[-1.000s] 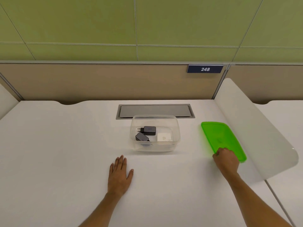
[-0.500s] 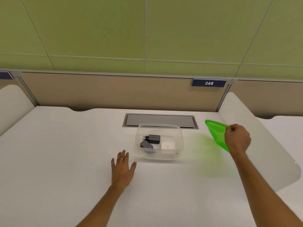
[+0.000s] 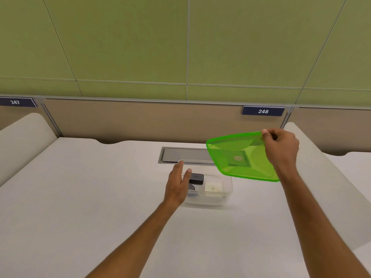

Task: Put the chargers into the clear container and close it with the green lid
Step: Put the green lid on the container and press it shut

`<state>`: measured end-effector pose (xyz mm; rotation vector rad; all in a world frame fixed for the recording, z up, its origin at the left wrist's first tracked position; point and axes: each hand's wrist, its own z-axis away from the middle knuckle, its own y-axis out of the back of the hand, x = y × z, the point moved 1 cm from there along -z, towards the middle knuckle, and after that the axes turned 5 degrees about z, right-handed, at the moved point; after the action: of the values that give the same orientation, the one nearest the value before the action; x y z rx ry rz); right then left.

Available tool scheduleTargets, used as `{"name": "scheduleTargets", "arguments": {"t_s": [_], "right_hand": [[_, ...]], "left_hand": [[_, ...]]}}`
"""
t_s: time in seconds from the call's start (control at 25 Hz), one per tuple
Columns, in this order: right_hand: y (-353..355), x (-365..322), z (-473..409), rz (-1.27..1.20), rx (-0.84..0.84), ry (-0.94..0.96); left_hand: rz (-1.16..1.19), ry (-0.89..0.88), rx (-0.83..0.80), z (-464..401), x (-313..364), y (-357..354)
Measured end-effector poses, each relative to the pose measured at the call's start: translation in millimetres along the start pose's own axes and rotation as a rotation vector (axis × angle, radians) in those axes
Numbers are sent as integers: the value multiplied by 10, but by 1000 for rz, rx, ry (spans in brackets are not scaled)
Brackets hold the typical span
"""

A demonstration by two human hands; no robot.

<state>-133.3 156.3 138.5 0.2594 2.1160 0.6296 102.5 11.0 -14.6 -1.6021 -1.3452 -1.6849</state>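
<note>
The clear container (image 3: 225, 194) stands on the white desk, mid-frame. Inside it lie a black charger (image 3: 197, 178), a second dark charger (image 3: 191, 187) partly hidden by my hand, and a white charger (image 3: 213, 189). My left hand (image 3: 177, 186) is at the container's left wall with fingers spread; whether it touches the wall is unclear. My right hand (image 3: 281, 148) is shut on the far right corner of the green lid (image 3: 237, 157). The lid hangs tilted in the air above the container's back right part.
A grey cable hatch (image 3: 184, 154) is set in the desk behind the container. White curved dividers stand at the left (image 3: 22, 137) and right (image 3: 329, 177). A beige partition (image 3: 140, 119) with number plates 247 and 248 closes the back.
My right hand picked the green lid up off the desk and carried it left, up over the container. My left hand left the desk and moved forward to the container's left side.
</note>
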Motion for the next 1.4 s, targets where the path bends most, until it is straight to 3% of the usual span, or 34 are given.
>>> {"name": "scheduleTargets", "arguments": {"t_s": [0.28,0.44,0.56,0.72,0.88,1.08,1.4], "right_hand": [[-310,-198,80,-525,-278,-202],[-530,-86,122,-614,-203,-333],[-717,56,171,-586,-127,-409],[-939,192,228,-554,-167,-366],[-1169,359,277,-526,-352,-294],[-1453,613,384,-392,-516,-309],[-1783,924,449,-76,-587,-313]], "left_hand": [[418,145,73,-87,72,-72],[484,174,94,-82,-27,-66],[518,184,140,-127,-94,-28],[569,197,237,-254,-149,66],[540,225,282,-382,-223,108],[406,272,259,-525,-329,53],[186,278,150,-683,-438,-119]]}}
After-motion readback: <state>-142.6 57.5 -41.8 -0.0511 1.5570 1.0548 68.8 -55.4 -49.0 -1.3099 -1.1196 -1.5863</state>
